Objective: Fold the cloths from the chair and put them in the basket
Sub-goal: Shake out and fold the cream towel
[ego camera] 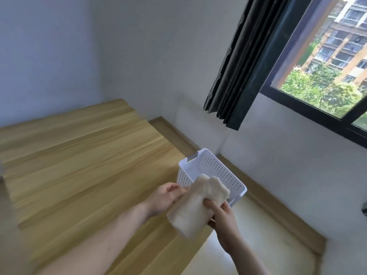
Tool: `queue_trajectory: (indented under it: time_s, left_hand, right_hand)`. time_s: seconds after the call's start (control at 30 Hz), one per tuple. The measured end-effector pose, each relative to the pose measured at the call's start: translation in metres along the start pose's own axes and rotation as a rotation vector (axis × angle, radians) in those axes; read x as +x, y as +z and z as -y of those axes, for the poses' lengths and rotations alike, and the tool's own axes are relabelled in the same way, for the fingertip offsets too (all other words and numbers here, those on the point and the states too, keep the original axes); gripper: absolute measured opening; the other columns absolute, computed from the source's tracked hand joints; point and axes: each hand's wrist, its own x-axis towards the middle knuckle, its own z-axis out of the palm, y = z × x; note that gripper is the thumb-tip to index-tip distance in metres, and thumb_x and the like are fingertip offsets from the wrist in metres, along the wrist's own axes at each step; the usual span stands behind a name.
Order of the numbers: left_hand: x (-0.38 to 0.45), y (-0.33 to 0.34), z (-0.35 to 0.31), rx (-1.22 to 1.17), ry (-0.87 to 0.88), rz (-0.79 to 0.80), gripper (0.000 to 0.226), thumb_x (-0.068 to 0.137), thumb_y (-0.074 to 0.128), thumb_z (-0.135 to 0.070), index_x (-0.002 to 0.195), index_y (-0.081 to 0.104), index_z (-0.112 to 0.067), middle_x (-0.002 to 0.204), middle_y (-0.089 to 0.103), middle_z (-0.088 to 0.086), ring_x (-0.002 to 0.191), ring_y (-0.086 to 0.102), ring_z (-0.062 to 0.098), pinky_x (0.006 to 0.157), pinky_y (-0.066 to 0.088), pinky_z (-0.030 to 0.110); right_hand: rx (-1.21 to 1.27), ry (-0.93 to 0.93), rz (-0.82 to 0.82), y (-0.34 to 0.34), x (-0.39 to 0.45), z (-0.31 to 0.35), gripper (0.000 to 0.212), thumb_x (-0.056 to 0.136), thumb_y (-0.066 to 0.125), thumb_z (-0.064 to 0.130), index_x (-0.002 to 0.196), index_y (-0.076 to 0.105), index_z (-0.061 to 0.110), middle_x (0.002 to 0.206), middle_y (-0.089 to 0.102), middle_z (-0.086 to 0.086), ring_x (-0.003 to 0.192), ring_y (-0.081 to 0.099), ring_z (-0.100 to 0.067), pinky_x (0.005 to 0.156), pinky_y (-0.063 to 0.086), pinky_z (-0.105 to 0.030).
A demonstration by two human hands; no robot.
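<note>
No writing can be read on anything here. A cream cloth (195, 203), folded into a thick oblong, is held in the air in front of the white perforated basket (212, 167), its long axis slanting from lower left up toward the basket on the right. The right hand (223, 217) clamps its middle with curled fingers; the left hand (165, 197) pinches its upper left edge. The basket stands at the wooden table (79, 165) corner; its inside is mostly hidden behind the cloth

White walls (139, 56) fill the upper frame; a dark curtain (244, 62) and window (327, 66) upper right, wooden tabletop (79, 165) lower left
</note>
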Motion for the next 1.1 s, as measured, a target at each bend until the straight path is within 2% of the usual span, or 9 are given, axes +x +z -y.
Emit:
queue_trajectory:
  time_s: [0.1,0.2,0.33,0.4,0.57,0.7,0.83,0.97,1.1]
  left_hand:
    - [0.005,0.024,0.006,-0.028,-0.076,-0.058,0.070,0.067,0.073,-0.070,0.121,0.063,-0.028,0.118,0.071,-0.006,0.103,0.064,0.014,0.075,0.048,0.023]
    - [0.008,0.049,0.012,-0.100,-0.123,-0.187,0.090,0.046,0.081,-0.066,0.122,0.056,-0.024,0.117,0.069,0.001,0.088,0.066,0.015,0.069,0.052,0.027]
    - [0.016,0.066,0.019,-0.269,-0.126,-0.370,0.058,0.070,0.093,-0.037,0.113,0.062,-0.012,0.096,0.072,0.004,0.076,0.070,0.016,0.071,0.062,0.034]
    - [0.027,0.063,0.019,-0.323,-0.112,-0.438,0.049,0.074,0.091,-0.026,0.112,0.063,-0.012,0.099,0.074,0.007,0.080,0.073,0.019,0.065,0.061,0.034]
    - [0.066,0.055,0.006,-0.209,-0.070,-0.491,0.054,0.055,0.088,-0.041,0.102,0.071,-0.022,0.094,0.079,-0.001,0.095,0.075,0.027,0.084,0.060,0.052]
    - [0.112,0.072,-0.009,-0.056,-0.091,-0.385,0.049,0.061,0.083,-0.043,0.101,0.068,-0.018,0.092,0.074,0.003,0.087,0.073,0.030,0.079,0.060,0.052]
    - [0.151,0.096,-0.007,0.093,-0.157,-0.331,0.044,0.081,0.078,-0.040,0.113,0.061,-0.015,0.096,0.066,0.002,0.077,0.064,0.023,0.074,0.059,0.040]
    - [0.180,0.093,-0.006,0.219,-0.205,-0.378,0.055,0.089,0.069,-0.043,0.136,0.050,-0.022,0.117,0.067,-0.005,0.088,0.065,0.016,0.069,0.050,0.025]
    - [0.196,0.087,-0.004,0.337,-0.250,-0.467,0.062,0.094,0.064,-0.040,0.148,0.045,-0.019,0.139,0.062,-0.003,0.117,0.064,0.019,0.090,0.049,0.026]
  right_hand:
    - [0.039,0.028,0.008,-0.027,0.046,0.014,0.026,0.087,0.074,0.019,0.113,0.071,0.016,0.108,0.078,-0.010,0.099,0.075,-0.029,0.074,0.062,-0.041]
    - [0.112,0.088,0.047,-0.038,0.076,0.024,0.021,0.092,0.071,0.014,0.113,0.070,0.012,0.108,0.077,-0.013,0.097,0.075,-0.030,0.068,0.062,-0.036]
    - [0.129,0.147,0.185,-0.030,0.096,0.025,0.027,0.092,0.071,0.017,0.119,0.069,0.013,0.118,0.073,-0.017,0.107,0.072,-0.037,0.086,0.062,-0.049]
    - [0.136,0.162,0.245,-0.028,0.105,0.027,0.028,0.093,0.071,0.018,0.121,0.070,0.015,0.117,0.074,-0.016,0.109,0.072,-0.037,0.090,0.061,-0.052]
    - [0.179,0.207,0.231,-0.046,0.135,0.033,0.044,0.088,0.081,0.025,0.128,0.065,0.015,0.119,0.075,-0.014,0.102,0.077,-0.035,0.091,0.062,-0.050]
    - [0.261,0.287,0.124,-0.071,0.160,0.037,0.044,0.090,0.078,0.032,0.127,0.064,0.013,0.123,0.071,-0.013,0.109,0.073,-0.033,0.088,0.061,-0.044]
    - [0.294,0.400,0.027,-0.085,0.191,0.033,0.049,0.091,0.075,0.032,0.130,0.057,0.007,0.123,0.066,-0.015,0.110,0.067,-0.031,0.083,0.057,-0.039]
    - [0.334,0.485,0.000,-0.081,0.230,0.023,0.049,0.094,0.072,0.029,0.129,0.051,0.003,0.121,0.061,-0.019,0.104,0.063,-0.031,0.088,0.054,-0.043]
    - [0.314,0.558,0.019,-0.067,0.274,0.003,0.044,0.098,0.066,0.025,0.135,0.049,0.007,0.114,0.059,-0.017,0.098,0.061,-0.031,0.094,0.053,-0.045]
